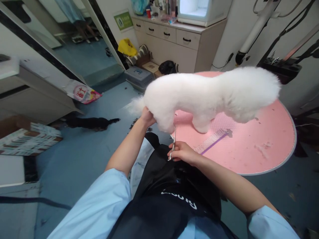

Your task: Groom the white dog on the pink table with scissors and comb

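A fluffy white dog (184, 89) stands side-on on the round pink grooming table (269, 139), its rear to the left and its head to the right. My left hand (148, 117) holds the dog at the rump, just below the tail, with its fingertips sunk in the fur. In my right hand (183, 152) is a pair of silver scissors (173, 141), fingers closed around the handles. The blades point up at the dog's hind leg; whether they touch the fur I cannot tell. A purple-backed metal comb (211, 141) lies on the table beside the front leg.
Left of the table, a black cat (91, 122) is on the blue floor near a cardboard box (32, 137). A grey pet carrier (139, 77) sits behind the dog's rear. Drawers (171, 35) line the back wall. A tool holder (281, 68) hangs at the right.
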Tool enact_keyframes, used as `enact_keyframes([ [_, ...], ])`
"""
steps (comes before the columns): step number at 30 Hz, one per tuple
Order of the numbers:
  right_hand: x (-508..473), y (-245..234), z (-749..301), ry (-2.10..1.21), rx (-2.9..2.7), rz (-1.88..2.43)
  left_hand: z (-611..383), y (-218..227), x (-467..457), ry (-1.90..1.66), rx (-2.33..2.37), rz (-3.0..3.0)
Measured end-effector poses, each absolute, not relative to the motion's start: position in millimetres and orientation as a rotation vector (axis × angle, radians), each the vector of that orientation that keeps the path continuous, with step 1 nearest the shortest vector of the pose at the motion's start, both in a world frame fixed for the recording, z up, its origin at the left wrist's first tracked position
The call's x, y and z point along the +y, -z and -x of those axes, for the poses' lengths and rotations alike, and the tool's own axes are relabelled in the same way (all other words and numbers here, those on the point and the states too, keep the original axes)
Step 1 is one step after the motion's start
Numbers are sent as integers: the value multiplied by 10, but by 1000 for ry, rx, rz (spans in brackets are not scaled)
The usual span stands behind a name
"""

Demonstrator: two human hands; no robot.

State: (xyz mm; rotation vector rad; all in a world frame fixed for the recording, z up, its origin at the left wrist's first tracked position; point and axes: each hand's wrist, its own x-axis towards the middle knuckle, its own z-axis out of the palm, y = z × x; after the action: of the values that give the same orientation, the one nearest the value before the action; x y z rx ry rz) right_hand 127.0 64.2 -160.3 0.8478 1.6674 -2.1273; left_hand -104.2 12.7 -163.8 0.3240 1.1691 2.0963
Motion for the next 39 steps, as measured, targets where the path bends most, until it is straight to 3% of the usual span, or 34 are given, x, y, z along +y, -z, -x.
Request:
enact_keyframes([
  [15,624,1765,-1305,2300,1394,-805,1046,1645,124,-2069,1187,-286],
  [20,294,2009,-1789,2637,1421,-715,1059,1671,112,-2093,1247,-304],
  [22,185,2189,-2057,2611,1698,-802,1070,1693,116,-2105,1267,-322],
  [26,178,2378,-2315,2255,2287,-1324,1102,1741,154,-2071,1224,-380],
  [32,205,2298,-2319,1987,2466,-1850,1141,1744,216,-2034,1240,-506],
  [35,52,2287,-2548,2094,2325,-2030,1118,1677,240,-2003,1253,-599],
  [39,-177,2274,-2808,2375,2020,-1680,1046,1539,260,-2031,1230,-654],
])
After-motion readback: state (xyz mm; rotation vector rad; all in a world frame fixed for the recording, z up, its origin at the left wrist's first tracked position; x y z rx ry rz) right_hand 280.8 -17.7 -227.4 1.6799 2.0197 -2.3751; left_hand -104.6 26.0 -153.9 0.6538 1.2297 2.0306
